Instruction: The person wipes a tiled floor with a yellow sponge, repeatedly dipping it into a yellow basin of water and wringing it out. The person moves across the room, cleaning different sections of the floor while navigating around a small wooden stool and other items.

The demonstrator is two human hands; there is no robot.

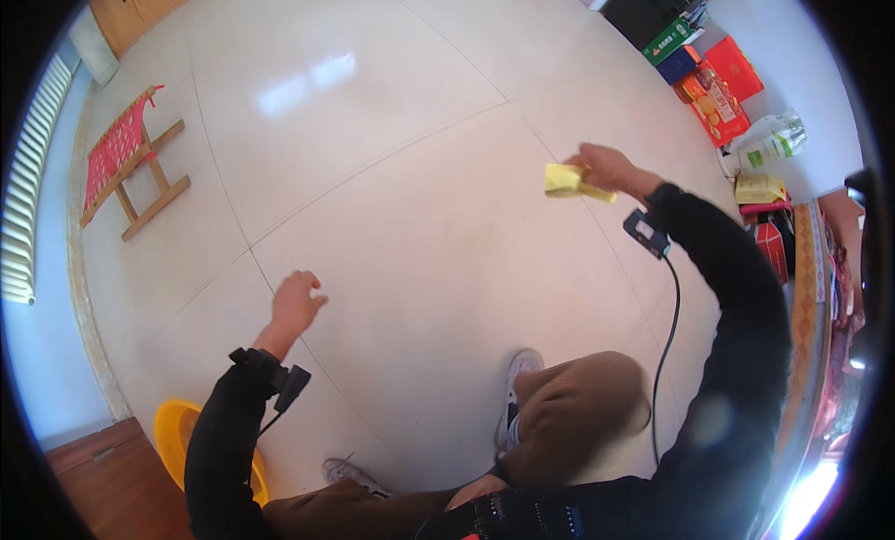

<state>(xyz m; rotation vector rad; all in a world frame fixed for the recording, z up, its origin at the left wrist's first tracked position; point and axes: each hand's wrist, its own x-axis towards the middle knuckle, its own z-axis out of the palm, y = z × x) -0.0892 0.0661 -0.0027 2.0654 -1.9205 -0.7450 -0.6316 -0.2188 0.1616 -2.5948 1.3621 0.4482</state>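
Note:
My right hand [607,168] grips a folded yellow cloth [563,180] above the tiled floor, at the right of the view; one end of the cloth sticks out past the fingers. Over the floor at the lower left, my left hand [297,302] is held with its fingers slightly curled and apart, and nothing is in it. Both wrists carry dark strapped devices with cables. Below the left forearm a yellow plastic basin [171,432] is partly hidden by the sleeve.
A wooden folding stool [119,152] with a red patterned seat stands at the left, near a white radiator [31,169]. Along the right wall are a red box [717,107], a plastic bag [772,141] and a yellow bag [759,189]. Brown wooden furniture [119,480] is at the lower left.

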